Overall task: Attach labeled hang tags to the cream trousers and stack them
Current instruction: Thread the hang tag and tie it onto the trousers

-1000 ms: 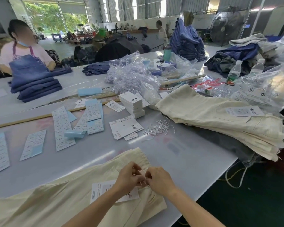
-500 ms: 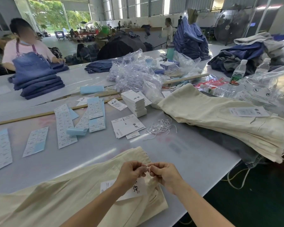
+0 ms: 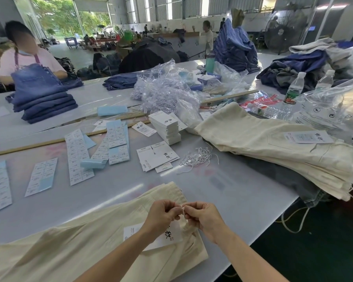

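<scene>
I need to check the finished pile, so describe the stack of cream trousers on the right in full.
The stack of cream trousers lies at the table's right edge, several folded pairs of plain woven-looking fabric, layered edges showing and overhanging at the near right. A white hang tag with black characters rests flat on the top pair. Dark grey cloth lies beneath; clear plastic bags press against the far side.

One head-worn wide-angle view looks forward and down across the worktop (image 3: 243,192); both hands sit close at lower centre, the hall's far end along the top edge.
</scene>
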Demonstrator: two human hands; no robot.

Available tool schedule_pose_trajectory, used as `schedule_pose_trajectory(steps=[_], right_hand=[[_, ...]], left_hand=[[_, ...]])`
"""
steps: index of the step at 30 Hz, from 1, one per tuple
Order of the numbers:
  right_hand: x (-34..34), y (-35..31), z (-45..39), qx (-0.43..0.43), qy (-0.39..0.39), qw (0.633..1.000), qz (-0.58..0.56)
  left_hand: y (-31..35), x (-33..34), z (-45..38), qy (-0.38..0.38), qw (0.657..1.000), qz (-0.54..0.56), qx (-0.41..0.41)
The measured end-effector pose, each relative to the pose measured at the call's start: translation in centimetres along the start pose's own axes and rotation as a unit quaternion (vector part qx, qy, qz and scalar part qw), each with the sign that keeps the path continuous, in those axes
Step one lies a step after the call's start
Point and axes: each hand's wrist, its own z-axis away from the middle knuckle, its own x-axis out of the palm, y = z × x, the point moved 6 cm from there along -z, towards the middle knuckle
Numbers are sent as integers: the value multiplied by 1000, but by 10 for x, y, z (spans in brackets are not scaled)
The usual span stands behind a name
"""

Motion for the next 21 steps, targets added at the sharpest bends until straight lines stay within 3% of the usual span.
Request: schedule_pose_trajectory(steps=[13,21], right_hand=[[-2,3,-1,-31,18,999,13],[-1,0,0,-18,10,1000,-1]], left_hand=[[-3,1,2,13,1000,14,4],[-12,-2,-2,1,993,115,-11]])
